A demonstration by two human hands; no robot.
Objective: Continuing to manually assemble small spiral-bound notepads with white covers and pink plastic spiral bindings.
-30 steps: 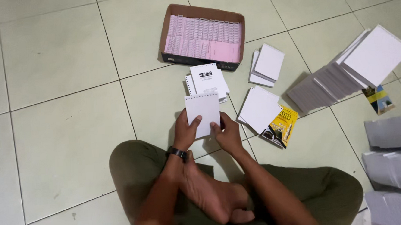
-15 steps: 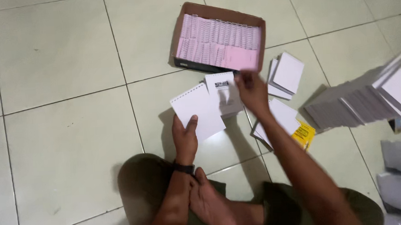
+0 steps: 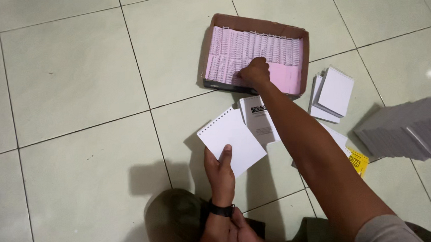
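On the tiled floor (image 3: 63, 80), left hand (image 3: 220, 171) grips one punched pad (image 3: 231, 141); right hand (image 3: 255, 71) pinches coils in one box (image 3: 305, 55).

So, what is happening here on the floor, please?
A person sits on the tiled floor. The left hand holds a white punched stack of sheets by its lower corner, lifted above the tiles. The right hand reaches into a shallow cardboard box and touches the white wire binding coils lying there in rows on pink paper. A printed booklet lies just below the box, and small white notepads and a grey pile of sheets lie to the right.
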